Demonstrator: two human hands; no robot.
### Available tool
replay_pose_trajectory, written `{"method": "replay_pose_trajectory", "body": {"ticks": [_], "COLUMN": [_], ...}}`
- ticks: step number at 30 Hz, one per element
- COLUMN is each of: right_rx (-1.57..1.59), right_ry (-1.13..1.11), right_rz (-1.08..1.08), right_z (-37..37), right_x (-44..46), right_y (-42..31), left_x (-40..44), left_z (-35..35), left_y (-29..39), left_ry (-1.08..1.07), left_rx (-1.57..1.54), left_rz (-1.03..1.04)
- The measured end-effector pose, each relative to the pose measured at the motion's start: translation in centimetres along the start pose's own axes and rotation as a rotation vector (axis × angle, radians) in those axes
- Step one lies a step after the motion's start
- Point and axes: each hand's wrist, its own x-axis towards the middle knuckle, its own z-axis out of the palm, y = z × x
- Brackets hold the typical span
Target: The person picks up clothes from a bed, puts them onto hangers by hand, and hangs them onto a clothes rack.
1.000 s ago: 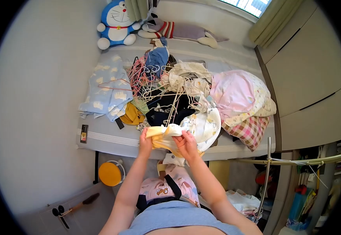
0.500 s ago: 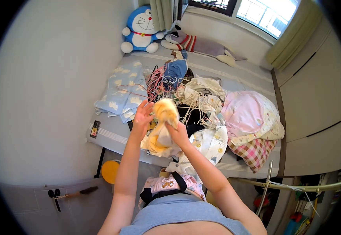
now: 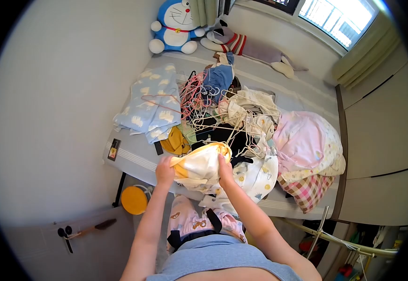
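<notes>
A white garment with yellow edges (image 3: 198,164) is stretched between my two hands above the front of the bed. My left hand (image 3: 165,172) grips its left edge, fingers closed on the cloth. At the opposite side, my right hand (image 3: 225,170) pinches the yellow rim. Just beyond the garment lie a mustard-yellow cloth (image 3: 175,141) and black clothing (image 3: 218,136), partly covered by cream hangers (image 3: 241,133). A white printed cloth (image 3: 258,175) spreads to the right of my right hand.
Pink hangers (image 3: 197,91) and blue clothing (image 3: 219,77) lie farther back. A blue folded blanket (image 3: 152,110) is at left, a pink bundle (image 3: 302,138) on a checked pillow (image 3: 309,192) at right. A blue plush toy (image 3: 173,35) sits by the wall; a yellow-topped stool (image 3: 134,200) stands below.
The garment was bunched up in my right hand with my left hand open beside it. Now both hands hold it spread apart, lower and nearer to me. The view has shifted slightly.
</notes>
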Motion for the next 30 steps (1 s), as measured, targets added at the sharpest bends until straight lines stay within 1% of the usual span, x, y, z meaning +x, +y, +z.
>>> {"method": "replay_pose_trajectory", "body": {"ticks": [1,3,4,5,7,8,11,12,13,15,16,17,18,19,20,22,23,25,26,28,30], "right_rx": [-0.043,-0.008,-0.032,0.024,0.134,0.235,0.280,0.331,0.301,0.220,0.359,0.458,0.507,0.556,0.618,0.702,0.735,0.760,0.774,0.763,0.725], "right_ry": [0.089,0.193,0.207,0.199,0.184,0.171,0.154,0.190,0.132,0.011,-0.008,0.022,0.105,0.185,0.239,0.266,0.276,0.285,0.290,0.299,0.372], "right_rz": [-0.001,0.035,0.012,0.018,0.031,0.091,0.165,0.234,0.298,0.269,0.259,0.288,0.288,0.287,0.255,0.180,0.149,0.143,0.146,0.172,0.156], "right_z": [-0.4,-0.8,-0.8,-0.5,0.8,1.9,4.7,5.4,5.6,5.3,5.1,4.2,3.5,2.7,2.1,0.6,0.3,-0.2,0.0,0.4,0.7], "right_x": [0.7,1.9,2.4,2.9,3.2,3.2,4.0,4.9,5.5,6.9,6.8,7.8,8.5,9.5,10.4,12.3,13.1,15.3,16.5,19.0,21.7], "right_y": [0.4,1.4,1.8,2.3,3.2,3.1,4.7,5.9,6.6,8.4,8.4,9.6,9.9,10.1,10.3,10.3,10.0,10.0,10.0,10.1,11.0], "left_x": [0.8,2.8,4.5,5.7,8.6,9.8,13.8,14.8,15.7,17.2,17.4,17.2,16.7,16.6,16.1,14.5,14.1,13.3,13.3,13.6,14.1], "left_z": [-0.5,-1.8,-2.3,-2.6,-5.9,-6.8,-8.9,-8.9,-8.2,-6.3,-5.6,-4.0,-1.6,-0.4,0.6,1.9,2.1,2.8,3.1,2.5,1.8], "left_y": [-0.6,-2.7,-4.2,-5.4,-4.4,-4.3,-5.3,-5.5,-5.8,-6.4,-6.3,-7.6,-9.7,-10.4,-11.1,-10.8,-10.6,-10.7,-11.7,-11.3,-11.3], "left_ry": [-0.018,-0.056,-0.345,-0.416,-0.533,-0.397,-0.612,-0.646,-0.604,-0.515,-0.529,-0.553,-0.570,-0.582,-0.600,-0.626,-0.620,-0.591,-0.609,-0.581,-0.560], "left_rx": [0.016,0.048,-0.190,-0.549,-1.266,-1.334,-1.635,-1.670,-1.548,-1.305,-1.171,-1.035,-0.901,-0.770,-0.755,-0.724,-0.751,-0.813,-0.679,-0.720,-0.733], "left_rz": [-0.006,-0.015,-0.304,-0.491,-0.877,-0.972,-0.862,-0.828,-0.833,-0.824,-0.713,-0.676,-0.633,-0.584,-0.584,-0.585,-0.621,-0.688,-0.752,-0.791,-0.792]}}
